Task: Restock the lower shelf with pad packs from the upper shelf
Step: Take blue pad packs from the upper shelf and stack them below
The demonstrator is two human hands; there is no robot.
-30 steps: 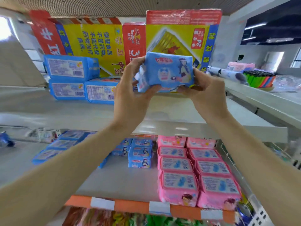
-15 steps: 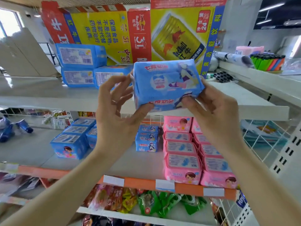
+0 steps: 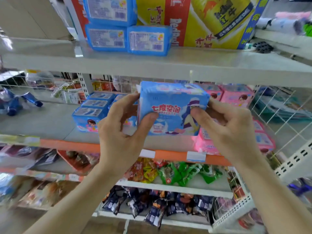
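Blue pad pack [image 3: 172,107], long axis left-right.

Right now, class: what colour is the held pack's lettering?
Red, on the blue plastic pad pack; head view.

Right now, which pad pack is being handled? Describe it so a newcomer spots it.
Find the orange-edged lower shelf. In front of it, between the blue stacks and pink stacks, the left hand and right hand grip one blue pack. It alone is off the shelves, front showing red lettering.

The blue pack [image 3: 172,107] hides the middle of the lower shelf [image 3: 50,122]; the yellow boxes [image 3: 211,19] are cropped above; the left snack bags [image 3: 38,191] are blurred.
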